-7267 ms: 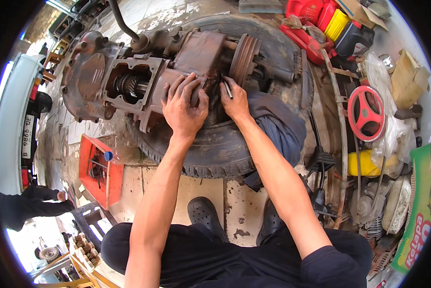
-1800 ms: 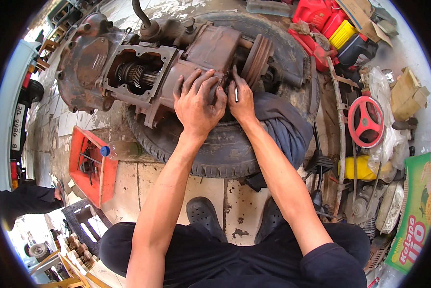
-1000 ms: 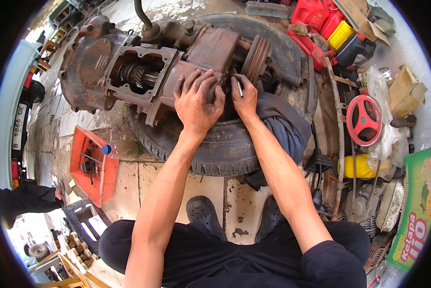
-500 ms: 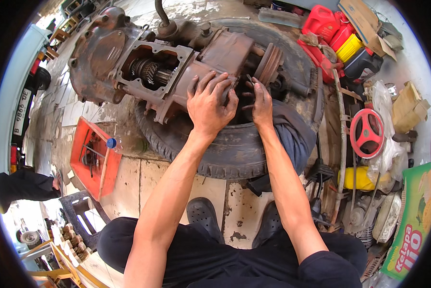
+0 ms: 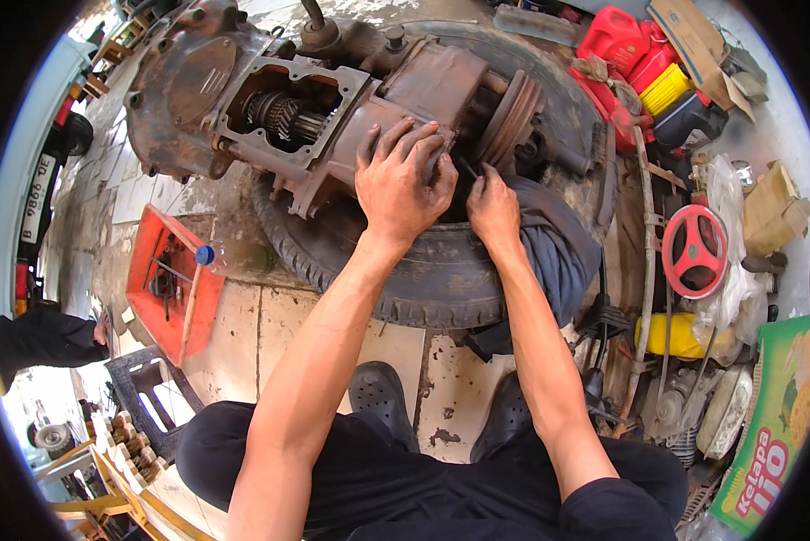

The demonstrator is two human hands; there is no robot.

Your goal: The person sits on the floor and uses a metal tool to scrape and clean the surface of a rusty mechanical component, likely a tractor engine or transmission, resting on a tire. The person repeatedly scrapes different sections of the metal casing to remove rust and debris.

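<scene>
A rusty brown gearbox (image 5: 360,131) lies across a black tyre (image 5: 441,284) in front of me. Its rectangular top opening shows toothed gears (image 5: 279,117) on a shaft. My left hand (image 5: 400,189) rests on the housing's near side, fingers spread and fingertips blackened. Just right of it, my right hand (image 5: 493,206) is closed, thumb and fingers pinched beside the gap before the grooved round drum (image 5: 510,126). A thin dark piece shows at those fingertips, too small to name. Whatever lies in the shadowed gap below the housing is hidden.
Dark cloth (image 5: 558,248) drapes over the tyre at right. An orange tray (image 5: 175,284) with metal parts stands left, a blue-capped bottle (image 5: 206,255) beside it. Red jerrycans (image 5: 611,43), a red handwheel (image 5: 694,252) and poles crowd the right. Another person's dark sleeve (image 5: 40,341) shows at left.
My right hand's fingers have closed from a loose, parted pose into a pinch, and the hand sits slightly lower. My left hand stays on the housing. The whole view has shifted slightly.
</scene>
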